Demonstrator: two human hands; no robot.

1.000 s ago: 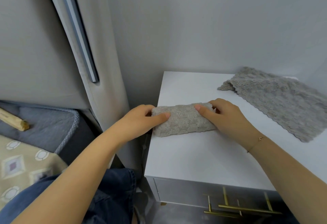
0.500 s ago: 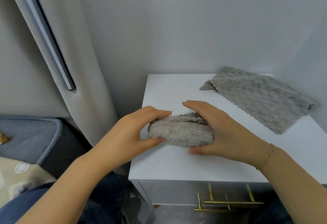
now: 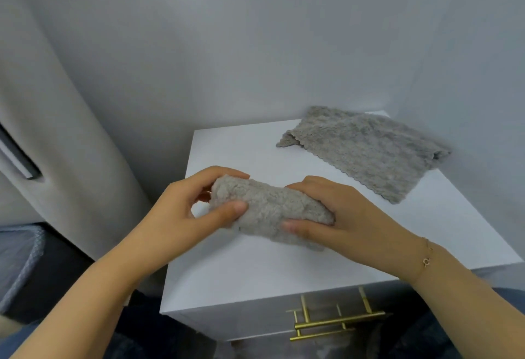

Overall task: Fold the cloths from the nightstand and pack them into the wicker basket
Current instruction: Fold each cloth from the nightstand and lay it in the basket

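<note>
Your left hand (image 3: 181, 211) has its thumb across the near face of the folded cloth (image 3: 270, 211) and its fingers curled over the far side, so it pinches the left end. Your right hand (image 3: 346, 216) grasps the other end the same way, thumb along the near lower edge and fingers wrapped over the top. A second ago that bundle lay flat on the nightstand (image 3: 284, 267) under your pressing hands; now both hands have closed round it and raised it, so it sits just above the front left part of the top, with one corner perhaps still brushing the surface. That suggests the folding of this piece is finished and the carry to the wicker basket comes next; the basket is not in view, so you will have to look for it.

Both wrists are nearly level, palms turned toward each other, and your forearms converge from the lower corners over the nightstand's front edge. A thin bracelet (image 3: 425, 256) sits on your right wrist. The unfolded cloth (image 3: 366, 148) lies spread at the nightstand's far right corner, well apart from your hands.
</note>
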